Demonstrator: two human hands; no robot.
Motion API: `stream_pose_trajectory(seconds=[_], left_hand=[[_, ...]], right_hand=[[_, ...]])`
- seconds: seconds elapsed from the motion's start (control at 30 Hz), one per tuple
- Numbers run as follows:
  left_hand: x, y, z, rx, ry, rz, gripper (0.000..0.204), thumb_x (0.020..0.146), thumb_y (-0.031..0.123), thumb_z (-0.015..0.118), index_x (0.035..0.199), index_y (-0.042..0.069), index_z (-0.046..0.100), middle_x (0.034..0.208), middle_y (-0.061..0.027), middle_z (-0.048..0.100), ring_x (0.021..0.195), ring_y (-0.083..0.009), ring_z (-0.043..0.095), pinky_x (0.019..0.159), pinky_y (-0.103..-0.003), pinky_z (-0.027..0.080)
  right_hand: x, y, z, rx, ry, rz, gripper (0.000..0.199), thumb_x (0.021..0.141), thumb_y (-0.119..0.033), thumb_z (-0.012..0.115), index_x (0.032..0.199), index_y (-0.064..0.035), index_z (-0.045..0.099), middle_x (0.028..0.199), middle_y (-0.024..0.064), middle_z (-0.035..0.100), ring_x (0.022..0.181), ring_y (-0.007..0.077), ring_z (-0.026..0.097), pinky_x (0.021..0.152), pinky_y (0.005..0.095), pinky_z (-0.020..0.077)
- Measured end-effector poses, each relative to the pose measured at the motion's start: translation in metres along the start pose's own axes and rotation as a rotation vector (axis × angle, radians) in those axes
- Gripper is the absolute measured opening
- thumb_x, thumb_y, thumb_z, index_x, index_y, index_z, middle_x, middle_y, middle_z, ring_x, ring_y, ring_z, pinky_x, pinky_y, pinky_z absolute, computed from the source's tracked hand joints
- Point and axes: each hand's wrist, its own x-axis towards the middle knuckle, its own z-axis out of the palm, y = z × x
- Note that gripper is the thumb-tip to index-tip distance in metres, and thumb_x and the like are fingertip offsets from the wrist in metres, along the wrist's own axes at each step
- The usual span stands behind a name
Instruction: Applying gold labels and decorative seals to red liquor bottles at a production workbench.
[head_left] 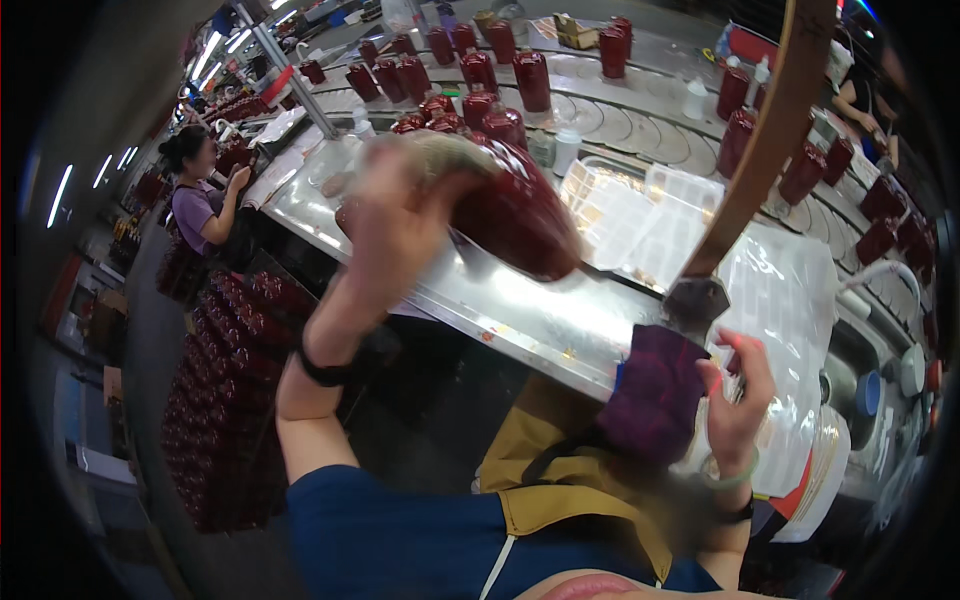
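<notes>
A glossy dark red bottle [520, 215] lies tilted above the metal worktop, its wide end toward the right. My left hand [395, 215], smeared by motion, is closed around its upper left end. A blurred grey-green patch [455, 158] shows at that end; I cannot make out what it is. To the right, my right hand [742, 395] is raised with fingers curved and apart, and nothing shows in it. Close beside its fingertips is a purple cloth-covered pad [655, 392], below the metal end [697, 300] of a slanting wooden bar [755, 150].
Red bottles [478, 72] stand on the worktop and a curved conveyor [620, 125] beyond. Clear plastic trays [670, 215] and a plastic sheet [780, 300] lie at right, before a sink [850, 365]. Stacked bottles [225, 400] fill the left. A person in purple [200, 210] works there.
</notes>
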Motion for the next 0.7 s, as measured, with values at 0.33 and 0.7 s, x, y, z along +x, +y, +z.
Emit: stream_pose_trajectory(seconds=[0.33,0.7], left_hand=[[-0.018,0.081,0.156,-0.571,-0.685,0.056,0.020,0.088,-0.005,0.073,0.107,0.000,0.070,0.097,-0.0116,0.073,0.088,-0.0225,0.072,0.083,-0.034,0.055],[-0.072,0.059,0.197,-0.850,-0.384,-0.292,0.059,0.083,0.001,0.081,0.136,-0.002,0.053,0.129,-0.0126,0.056,0.112,-0.0216,0.064,0.087,-0.033,0.058]], right_hand=[[-0.026,0.009,0.001,0.829,-0.438,0.542,0.091,0.076,-0.029,0.093,0.149,-0.0007,0.046,0.131,0.0098,0.065,0.120,0.0182,0.061,0.107,0.0343,0.0466],[-0.006,0.078,0.010,0.995,-0.388,1.019,0.068,0.095,-0.051,0.072,0.124,0.0090,0.064,0.110,0.0130,0.074,0.093,0.0165,0.073,0.086,0.0310,0.0589]])
